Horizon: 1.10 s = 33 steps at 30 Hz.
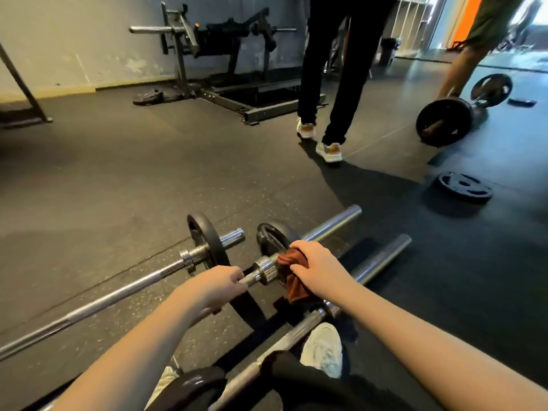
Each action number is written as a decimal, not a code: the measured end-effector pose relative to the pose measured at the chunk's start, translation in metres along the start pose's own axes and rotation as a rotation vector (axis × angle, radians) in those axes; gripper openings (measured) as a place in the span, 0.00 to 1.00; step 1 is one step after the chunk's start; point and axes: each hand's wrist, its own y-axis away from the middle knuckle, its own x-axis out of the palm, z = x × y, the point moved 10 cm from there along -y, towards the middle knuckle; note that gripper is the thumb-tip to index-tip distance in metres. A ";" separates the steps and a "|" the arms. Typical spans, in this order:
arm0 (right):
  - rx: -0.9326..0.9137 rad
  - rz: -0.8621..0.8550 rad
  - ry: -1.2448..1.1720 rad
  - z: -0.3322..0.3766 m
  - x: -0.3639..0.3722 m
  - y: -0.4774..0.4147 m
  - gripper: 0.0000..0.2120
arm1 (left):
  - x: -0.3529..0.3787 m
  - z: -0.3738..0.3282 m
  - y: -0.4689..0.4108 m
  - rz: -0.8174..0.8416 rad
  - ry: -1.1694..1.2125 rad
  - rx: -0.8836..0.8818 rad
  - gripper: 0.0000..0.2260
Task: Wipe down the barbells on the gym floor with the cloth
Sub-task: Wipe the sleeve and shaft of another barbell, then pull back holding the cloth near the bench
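Head view: wiping at the collar [266,269] of the middle barbell [272,237].

Grips its shaft in a curled left hand [221,284]; bunches the rust-brown cloth [296,281] against the collar in a closed right hand [314,266], just past the left. Runs near-left to far-right, so probably onward along the sleeve [332,223], nearer the right hand. Counted: three barbells side by side here, a fourth barbell [444,120] well apart; one cloth; one loose plate [464,188].

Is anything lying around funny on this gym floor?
Yes. A loose weight plate lies flat on the floor at the right, on no bar, near a standing person's shoes; someone might trip on it. Otherwise nothing stands out: the left hand grips a barbell and the right hand holds the cloth against it.
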 end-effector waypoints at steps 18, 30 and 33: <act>0.502 -0.434 -0.206 -0.157 -0.176 0.327 0.19 | 0.027 -0.275 0.165 0.137 -0.505 0.341 0.15; 0.783 -0.598 -0.303 -0.228 -0.179 0.490 0.20 | 0.094 -0.405 0.209 0.190 -0.313 0.621 0.14; 0.867 -0.653 -0.333 -0.243 -0.172 0.528 0.20 | 0.101 -0.420 0.206 0.266 -0.097 0.653 0.10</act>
